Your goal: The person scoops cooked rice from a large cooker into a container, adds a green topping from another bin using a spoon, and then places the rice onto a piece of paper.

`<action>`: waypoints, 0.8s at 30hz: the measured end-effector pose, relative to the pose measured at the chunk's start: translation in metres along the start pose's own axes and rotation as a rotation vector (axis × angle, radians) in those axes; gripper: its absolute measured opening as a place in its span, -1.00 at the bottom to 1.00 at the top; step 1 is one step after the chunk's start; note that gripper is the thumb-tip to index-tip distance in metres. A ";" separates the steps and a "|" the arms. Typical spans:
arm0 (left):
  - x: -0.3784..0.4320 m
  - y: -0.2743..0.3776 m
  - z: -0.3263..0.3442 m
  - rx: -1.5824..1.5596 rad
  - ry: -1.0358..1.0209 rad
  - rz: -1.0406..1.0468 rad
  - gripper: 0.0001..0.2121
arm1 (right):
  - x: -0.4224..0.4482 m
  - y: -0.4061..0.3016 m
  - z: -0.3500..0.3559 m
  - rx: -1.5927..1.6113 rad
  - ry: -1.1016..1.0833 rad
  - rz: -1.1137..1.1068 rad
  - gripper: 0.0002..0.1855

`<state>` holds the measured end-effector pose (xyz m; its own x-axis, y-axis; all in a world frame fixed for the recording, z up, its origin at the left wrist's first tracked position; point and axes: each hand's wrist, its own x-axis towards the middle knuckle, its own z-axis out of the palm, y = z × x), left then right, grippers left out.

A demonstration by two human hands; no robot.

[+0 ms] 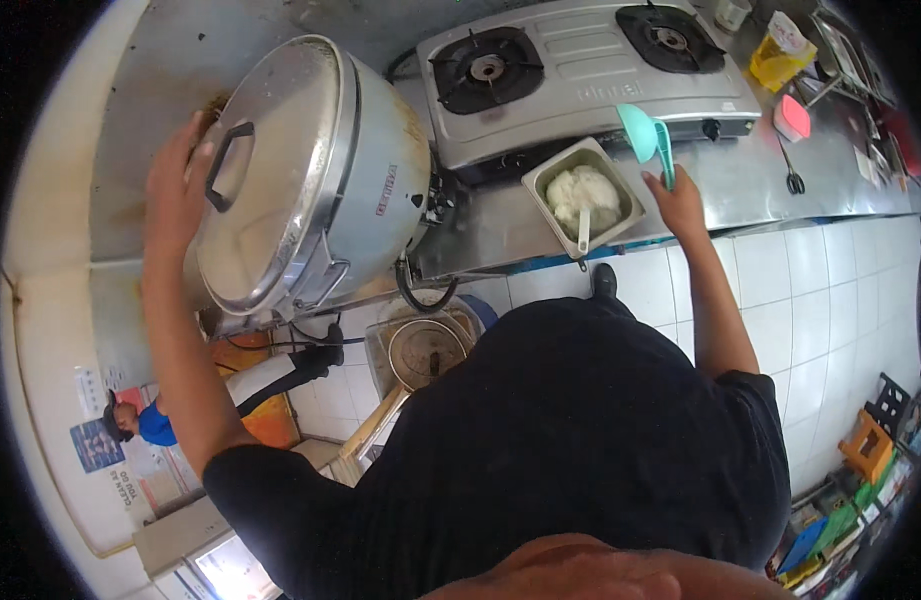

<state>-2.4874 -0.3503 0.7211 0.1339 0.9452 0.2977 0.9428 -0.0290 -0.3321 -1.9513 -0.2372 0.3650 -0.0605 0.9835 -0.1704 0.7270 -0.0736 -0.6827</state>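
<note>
My right hand grips the handle of a turquoise plastic scoop, its bowl raised beside the stove front. Left of it, a rectangular steel food pan holds white cooked rice, with a white-handled utensil stuck in it. My left hand is raised at the far left with fingers apart, close to the black lid handle but not around it. That handle sits on the round metal lid of a large Getra rice cooker. The lid appears to be on the cooker.
A two-burner Rinnai gas stove stands on the steel counter. Scissors, a pink-lidded tub and a yellow pouch lie at right. Below the cooker is a long-handled round strainer or pan. Another person stands at left.
</note>
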 end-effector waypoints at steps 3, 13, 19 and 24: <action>-0.049 0.095 -0.036 -0.606 0.024 -0.153 -0.58 | -0.007 0.022 0.036 0.296 0.053 -0.084 -0.60; -0.157 0.253 0.107 -1.231 -0.313 0.078 -0.68 | -0.049 0.018 0.046 0.151 -0.060 -0.005 -0.60; -0.171 0.315 0.215 -1.526 -0.428 -0.103 -0.71 | -0.075 0.049 0.049 0.335 0.006 0.067 -0.55; -0.145 0.361 0.258 -1.646 -0.637 -0.363 -0.60 | -0.097 0.062 0.050 0.781 0.019 0.152 -0.69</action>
<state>-2.2457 -0.4140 0.3271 0.1217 0.9326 -0.3399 0.2531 0.3020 0.9191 -1.9342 -0.3450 0.3034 0.0180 0.9555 -0.2944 0.0359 -0.2949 -0.9549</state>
